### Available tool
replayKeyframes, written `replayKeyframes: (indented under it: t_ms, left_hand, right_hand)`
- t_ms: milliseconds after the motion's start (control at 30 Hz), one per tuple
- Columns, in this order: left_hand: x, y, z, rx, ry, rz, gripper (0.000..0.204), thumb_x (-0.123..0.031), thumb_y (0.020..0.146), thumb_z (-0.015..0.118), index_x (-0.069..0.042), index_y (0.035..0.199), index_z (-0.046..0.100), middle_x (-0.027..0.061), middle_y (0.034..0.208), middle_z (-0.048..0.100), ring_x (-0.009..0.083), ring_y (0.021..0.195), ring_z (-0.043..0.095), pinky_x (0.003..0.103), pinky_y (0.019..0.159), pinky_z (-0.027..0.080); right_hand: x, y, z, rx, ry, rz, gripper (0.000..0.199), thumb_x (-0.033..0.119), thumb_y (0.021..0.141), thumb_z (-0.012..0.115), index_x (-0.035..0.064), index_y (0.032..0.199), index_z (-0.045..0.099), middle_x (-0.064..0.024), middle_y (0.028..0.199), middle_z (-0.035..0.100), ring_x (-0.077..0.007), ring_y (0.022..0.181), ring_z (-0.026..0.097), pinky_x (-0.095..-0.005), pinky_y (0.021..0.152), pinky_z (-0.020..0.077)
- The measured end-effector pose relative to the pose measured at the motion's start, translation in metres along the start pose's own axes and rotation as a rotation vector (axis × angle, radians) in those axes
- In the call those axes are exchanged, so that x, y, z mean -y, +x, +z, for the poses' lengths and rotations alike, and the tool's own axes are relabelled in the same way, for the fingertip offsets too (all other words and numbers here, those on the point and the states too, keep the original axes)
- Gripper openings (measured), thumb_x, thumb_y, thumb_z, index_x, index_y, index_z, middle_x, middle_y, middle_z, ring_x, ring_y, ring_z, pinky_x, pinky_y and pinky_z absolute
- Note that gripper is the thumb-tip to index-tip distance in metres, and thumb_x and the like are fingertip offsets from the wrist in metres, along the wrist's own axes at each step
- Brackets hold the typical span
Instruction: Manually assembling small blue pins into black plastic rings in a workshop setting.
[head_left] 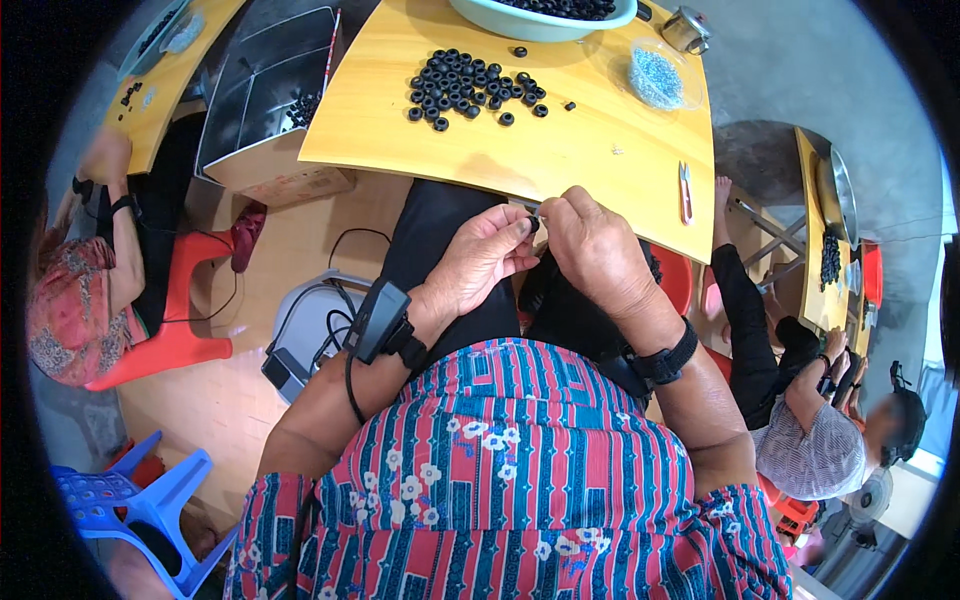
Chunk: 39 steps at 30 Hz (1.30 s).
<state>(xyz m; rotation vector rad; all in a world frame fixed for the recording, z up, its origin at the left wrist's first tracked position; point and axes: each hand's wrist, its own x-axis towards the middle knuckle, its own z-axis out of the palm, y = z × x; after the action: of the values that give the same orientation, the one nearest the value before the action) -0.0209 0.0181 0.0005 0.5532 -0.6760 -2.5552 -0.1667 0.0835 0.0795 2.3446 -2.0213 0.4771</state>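
Just off the table's near edge, above my lap, both hands are close together. My left hand point(485, 255) pinches a small black ring-shaped piece point(534, 224) between thumb and forefinger. Right beside it, my right hand point(598, 252) is closed in a pinch against the piece; a small pale bit shows at its fingertips, too small to name. On the yellow table point(390, 140) ahead lies a loose pile of black ring-shaped pieces point(460, 88). Small snips point(685, 194) with reddish handles lie near the table's right edge.
A pale green basin point(545, 27) of black pieces stands at the far edge. Right of it are a clear tub of tiny blue pieces point(656, 78) and a metal mug point(688, 30). A carton point(280, 180) stands left of the table. Other people sit at tables on both sides.
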Motion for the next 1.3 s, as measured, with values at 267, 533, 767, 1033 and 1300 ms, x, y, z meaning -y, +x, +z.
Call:
replayKeyframes:
  t_ms: [267,533,767,1033,1300]
  left_hand:
    - [0.005,0.002,-0.003,-0.018,0.035,0.029,0.011,-0.019,0.093,0.056,-0.008,0.096,0.056,-0.0024,0.081,0.055,0.0071,0.076,0.054,0.025,0.076,0.050]
    - [0.011,0.004,-0.002,-0.087,0.170,0.090,0.010,-0.015,0.092,0.059,-0.007,0.097,0.056,-0.0011,0.086,0.059,0.0065,0.080,0.057,0.024,0.074,0.050]
    - [0.010,0.003,-0.005,-0.010,0.046,0.089,0.012,-0.014,0.091,0.059,-0.006,0.099,0.055,0.0000,0.085,0.059,0.0074,0.077,0.056,0.025,0.075,0.050]
    - [0.006,0.003,-0.011,0.056,-0.005,0.042,0.015,-0.017,0.094,0.054,-0.006,0.105,0.055,0.0035,0.095,0.059,0.0125,0.088,0.056,0.030,0.082,0.049]
    - [-0.003,-0.001,0.004,-0.018,-0.072,-0.008,0.017,-0.019,0.096,0.050,-0.005,0.106,0.055,0.0010,0.085,0.055,0.0102,0.079,0.055,0.029,0.082,0.048]
  right_hand:
    - [0.008,0.001,0.000,0.035,-0.162,-0.042,0.014,0.010,0.073,0.059,0.0037,0.084,0.053,-0.0110,0.076,0.054,-0.0274,0.064,0.062,-0.0361,0.055,0.0523]
    - [0.014,0.006,-0.002,0.083,-0.149,0.053,0.014,0.015,0.071,0.061,0.0042,0.078,0.056,-0.0124,0.072,0.057,-0.0293,0.061,0.062,-0.0375,0.055,0.0518]
    - [-0.003,0.006,0.007,-0.093,0.306,0.121,0.006,0.006,0.068,0.062,0.0016,0.069,0.058,-0.0140,0.066,0.059,-0.0307,0.060,0.061,-0.0382,0.055,0.0498]
    - [-0.004,-0.006,0.019,-0.073,0.950,0.567,0.009,0.001,0.076,0.066,-0.0015,0.084,0.068,-0.0082,0.068,0.065,-0.0127,0.064,0.063,-0.0266,0.058,0.0508]
    - [0.001,-0.006,0.019,-0.106,1.207,0.691,0.014,-0.003,0.080,0.065,-0.0043,0.094,0.066,-0.0064,0.080,0.067,-0.0098,0.070,0.062,-0.0209,0.061,0.0493]
